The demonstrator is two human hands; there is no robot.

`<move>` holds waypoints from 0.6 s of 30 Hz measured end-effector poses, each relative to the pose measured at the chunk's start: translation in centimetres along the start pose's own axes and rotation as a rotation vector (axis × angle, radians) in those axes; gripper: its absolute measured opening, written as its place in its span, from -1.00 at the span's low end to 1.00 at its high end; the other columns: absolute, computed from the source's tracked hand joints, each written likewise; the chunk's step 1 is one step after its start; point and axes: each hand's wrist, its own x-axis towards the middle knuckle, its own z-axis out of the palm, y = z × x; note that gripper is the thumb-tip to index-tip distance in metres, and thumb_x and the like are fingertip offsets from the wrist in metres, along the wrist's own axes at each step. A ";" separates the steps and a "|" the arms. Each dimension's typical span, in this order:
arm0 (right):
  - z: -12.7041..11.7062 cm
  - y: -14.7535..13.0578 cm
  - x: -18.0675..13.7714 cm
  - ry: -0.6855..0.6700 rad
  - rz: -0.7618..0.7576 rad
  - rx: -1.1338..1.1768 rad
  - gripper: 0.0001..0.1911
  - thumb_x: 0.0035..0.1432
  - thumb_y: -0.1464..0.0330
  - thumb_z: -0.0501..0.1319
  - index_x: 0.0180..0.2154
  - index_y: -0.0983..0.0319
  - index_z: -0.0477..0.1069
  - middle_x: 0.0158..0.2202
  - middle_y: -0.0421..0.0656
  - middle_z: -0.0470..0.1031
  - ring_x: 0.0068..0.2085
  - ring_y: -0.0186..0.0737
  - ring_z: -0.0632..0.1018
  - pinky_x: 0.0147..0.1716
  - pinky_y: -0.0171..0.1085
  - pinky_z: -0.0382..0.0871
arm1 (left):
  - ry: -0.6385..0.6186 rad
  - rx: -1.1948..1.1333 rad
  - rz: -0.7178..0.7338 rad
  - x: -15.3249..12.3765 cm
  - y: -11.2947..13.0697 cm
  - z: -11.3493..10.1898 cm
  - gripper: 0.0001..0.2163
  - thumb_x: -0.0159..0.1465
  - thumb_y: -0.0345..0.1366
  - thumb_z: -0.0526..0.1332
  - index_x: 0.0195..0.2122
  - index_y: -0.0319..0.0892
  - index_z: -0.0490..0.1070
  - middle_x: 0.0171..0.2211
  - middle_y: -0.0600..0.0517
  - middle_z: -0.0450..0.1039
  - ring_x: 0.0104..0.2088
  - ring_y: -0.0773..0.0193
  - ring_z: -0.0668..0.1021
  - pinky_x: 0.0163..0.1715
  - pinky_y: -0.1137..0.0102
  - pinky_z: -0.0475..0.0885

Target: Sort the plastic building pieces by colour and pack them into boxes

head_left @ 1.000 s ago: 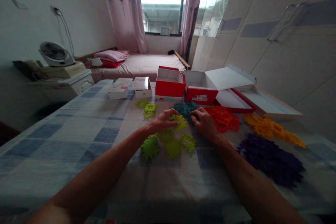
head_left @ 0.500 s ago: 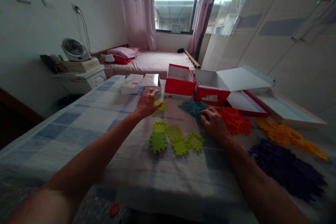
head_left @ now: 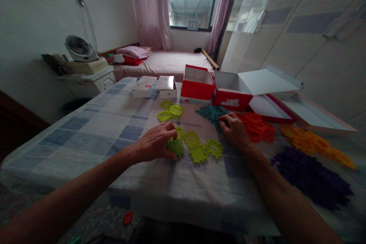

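Observation:
My left hand (head_left: 156,141) has its thumb and fingers around the edges of a green square tile (head_left: 175,147) with a toothed rim. Just behind that tile, a lime tile is partly covered by my fingers. Beside them lie a lime frame tile (head_left: 191,138), a solid lime tile (head_left: 198,153) and a lime window tile (head_left: 214,148). My right hand (head_left: 235,129) rests with curled fingers at the near edge of a heap of teal tiles (head_left: 212,114). Whatever its fingertips hold is hidden.
More lime tiles (head_left: 170,111) lie farther back. Orange (head_left: 259,127), yellow (head_left: 314,143) and purple (head_left: 311,177) heaps lie at the right. Two white boxes (head_left: 143,87) and open red boxes (head_left: 197,90) line the back. An orange tile (head_left: 128,218) is on the floor.
My left hand has come back toward me from the farther lime tiles, uncovering them, and now grips the green tile. My right hand stays by the teal heap. The view has shifted slightly.

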 end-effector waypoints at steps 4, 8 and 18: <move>-0.1 -0.2 0.0 0.002 -0.003 0.006 -0.80 0.12 0.38 0.07 -0.29 0.27 0.46 -0.26 -0.08 0.39 -0.21 -0.18 0.44 -0.14 -0.23 0.30 | -0.038 -0.117 -0.045 -1.0 0.9 -0.1 -0.69 0.01 -0.22 0.32 -0.26 -0.15 0.29 -0.28 0.04 0.37 -0.31 0.26 0.42 -0.34 0.41 0.29; -0.1 -0.2 0.0 0.000 -0.006 0.012 -0.80 0.12 0.39 0.07 -0.30 0.26 0.46 -0.27 -0.09 0.38 -0.22 -0.19 0.44 -0.15 -0.23 0.30 | -0.095 -0.391 -0.095 -1.8 0.7 -0.3 -0.87 0.12 -0.32 0.18 -0.30 -0.16 0.28 -0.44 0.11 0.36 -0.44 0.36 0.40 -0.42 0.46 0.28; 0.0 0.1 0.0 0.002 -0.008 0.028 -0.80 0.12 0.38 0.07 -0.30 0.25 0.46 -0.27 -0.10 0.39 -0.22 -0.21 0.44 -0.16 -0.24 0.30 | -0.040 -0.388 -0.232 -1.7 -0.9 1.3 -0.63 0.06 -0.13 0.24 -0.13 -0.18 0.35 -0.26 0.01 0.34 -0.34 0.29 0.44 -0.33 0.40 0.33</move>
